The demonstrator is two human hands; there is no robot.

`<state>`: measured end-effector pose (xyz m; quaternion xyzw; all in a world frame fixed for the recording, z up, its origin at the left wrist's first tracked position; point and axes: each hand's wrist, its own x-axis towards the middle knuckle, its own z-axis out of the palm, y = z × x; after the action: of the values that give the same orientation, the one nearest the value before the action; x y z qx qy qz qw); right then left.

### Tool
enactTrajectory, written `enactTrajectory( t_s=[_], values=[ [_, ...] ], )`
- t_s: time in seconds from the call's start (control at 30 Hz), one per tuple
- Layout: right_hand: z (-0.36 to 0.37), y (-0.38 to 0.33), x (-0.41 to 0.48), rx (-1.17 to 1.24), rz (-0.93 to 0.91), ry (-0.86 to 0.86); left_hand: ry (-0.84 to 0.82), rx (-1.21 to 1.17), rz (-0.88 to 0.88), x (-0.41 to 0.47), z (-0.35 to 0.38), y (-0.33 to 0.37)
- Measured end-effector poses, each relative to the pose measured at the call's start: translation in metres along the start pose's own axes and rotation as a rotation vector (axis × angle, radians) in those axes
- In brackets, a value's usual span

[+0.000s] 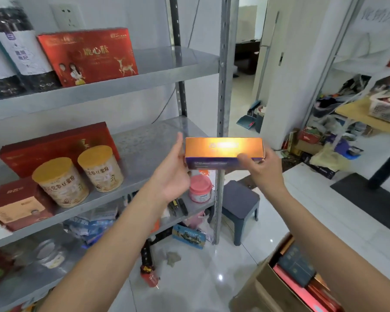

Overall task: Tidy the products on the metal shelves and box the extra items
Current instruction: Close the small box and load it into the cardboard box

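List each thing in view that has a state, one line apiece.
orange box: closed, level, held between both hands
left hand: fingers straight, against the box's left end
right hand: grips the box's right end, thumb on front
cardboard carton: open, part full
yellow-lidded cans: upright, lids on
pink-lidded jar: upright, lid on
red deer-print box: closed, standing on edge

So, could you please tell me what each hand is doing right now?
Left hand: open, fingers straight against the left end of the orange box.
Right hand: holding the orange box by its right end, thumb on its front.
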<state>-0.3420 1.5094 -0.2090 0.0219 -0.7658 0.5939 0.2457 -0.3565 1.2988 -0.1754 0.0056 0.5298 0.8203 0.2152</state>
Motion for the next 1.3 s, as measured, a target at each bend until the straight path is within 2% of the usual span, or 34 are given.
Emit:
enactTrajectory(
  t_s=[0.13, 0.2, 0.27, 0.43, 0.57, 0.77, 0.93, 1.07, 1.2, 1.3],
  values=[
    [-0.046, 0.022, -0.001, 0.025, 0.407, 0.297, -0.2, 0.34, 0.06, 0.031, 0.035, -0.044],
    [-0.072, 0.032, -0.011, 0.044, 0.573, 0.358, -0.181, 0.431, 0.101, 0.047, 0.059, -0.064],
    [-0.098, 0.041, -0.028, 0.064, 0.685, 0.363, -0.199, 0.459, 0.068, 0.064, 0.082, -0.085],
    [-0.161, 0.074, -0.094, 0.128, 0.73, 0.456, -0.357, 0.531, -0.134, 0.091, 0.131, -0.144],
    [-0.193, 0.1, -0.149, 0.172, 0.839, 0.713, -0.552, 0.78, -0.183, 0.106, 0.154, -0.203],
    [-0.209, 0.142, -0.212, 0.382, 1.067, 1.101, -0.71, 1.309, -0.239, 0.142, 0.131, -0.284],
    [-0.197, 0.193, -0.228, 0.468, 1.134, 1.264, -0.777, 1.423, -0.286, 0.145, 0.114, -0.342],
    [-0.18, 0.244, -0.227, 0.342, 1.232, 1.283, -0.809, 1.469, -0.281, 0.146, 0.11, -0.376],
    [-0.179, 0.267, -0.227, -0.152, 1.555, 1.062, -0.784, 1.518, -0.299, 0.152, 0.113, -0.396],
    [-0.188, 0.276, -0.232, -0.363, 1.452, 0.944, -0.793, 1.551, -0.259, 0.152, 0.117, -0.401]
  ],
)
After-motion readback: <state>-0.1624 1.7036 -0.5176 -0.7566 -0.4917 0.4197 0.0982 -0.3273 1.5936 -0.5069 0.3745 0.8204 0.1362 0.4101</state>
